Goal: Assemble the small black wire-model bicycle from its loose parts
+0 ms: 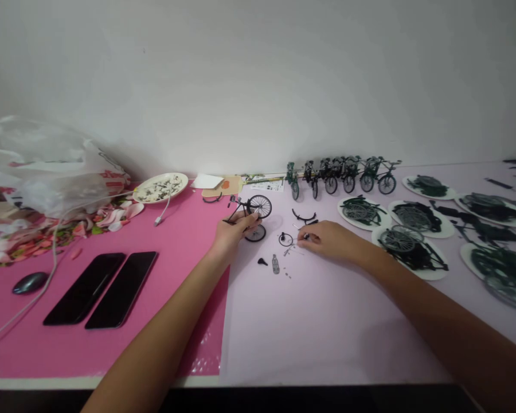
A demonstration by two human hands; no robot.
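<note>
My left hand [235,230] is closed around the frame of a partly built miniature bicycle [259,206], whose two spoked wheels stick out past the fingers. To its right, my right hand [324,240] is low over the table with its fingertips pinched together; what they hold, if anything, is too small to make out. Just left of those fingertips lie a small black ring-shaped part [286,239] and thin grey pieces [290,251]. Nearer me are a black bicycle saddle [262,262], a grey rack-like piece [276,264] and tiny bits. A curved black part [303,217] rests beyond my right hand.
Several finished miniature bicycles [348,175] stand along the wall. White plates [343,221] of bicycle parts fill the right side. On the pink left side are two dark phones [121,291], a mouse [30,283], a cable, a plate of small pieces [184,182], petals and plastic bags [69,166].
</note>
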